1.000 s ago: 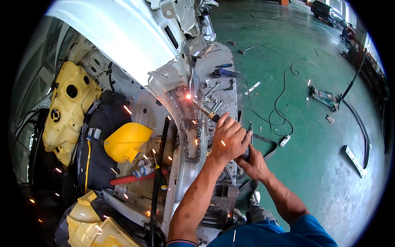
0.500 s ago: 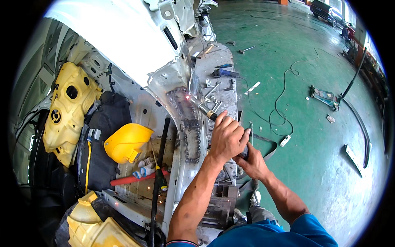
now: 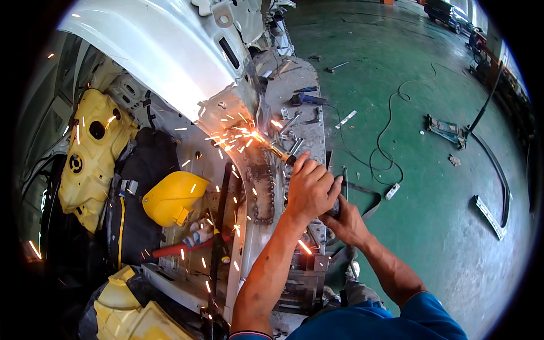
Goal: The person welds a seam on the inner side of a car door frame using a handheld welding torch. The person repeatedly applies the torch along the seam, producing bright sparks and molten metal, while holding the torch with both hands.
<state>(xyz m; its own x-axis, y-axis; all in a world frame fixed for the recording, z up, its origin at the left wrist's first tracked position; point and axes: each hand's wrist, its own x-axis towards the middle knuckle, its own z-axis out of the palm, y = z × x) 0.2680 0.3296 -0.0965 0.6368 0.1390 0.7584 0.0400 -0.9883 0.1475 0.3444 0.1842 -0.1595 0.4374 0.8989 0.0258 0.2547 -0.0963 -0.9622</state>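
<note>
My left hand [image 3: 310,186] is closed around the front of a MIG welding torch [image 3: 281,152], behind its brass-coloured nozzle. Farther back on the black handle, my right hand [image 3: 347,222] grips the same torch, close beside the left. The torch points to the upper left at a bare metal patch [image 3: 262,190] edged with weld beads, on the body of a white car [image 3: 164,51]. Bright orange sparks burst from the tip and hide the exact contact spot.
Left inside the car lie a yellow welding mask [image 3: 174,198], a screwdriver [image 3: 220,245], a red bar [image 3: 187,247], gloves [image 3: 199,233] and yellow foam [image 3: 90,153]. Beyond the torch, a blue grinder [image 3: 309,100] rests on a grey bench. A cable [image 3: 390,113] and a floor jack [image 3: 446,131] lie on the green floor.
A small red glow at the torch tip has become a wide shower of sparks over the car body and interior. The picture is darker overall. Both hands keep nearly the same grip and place.
</note>
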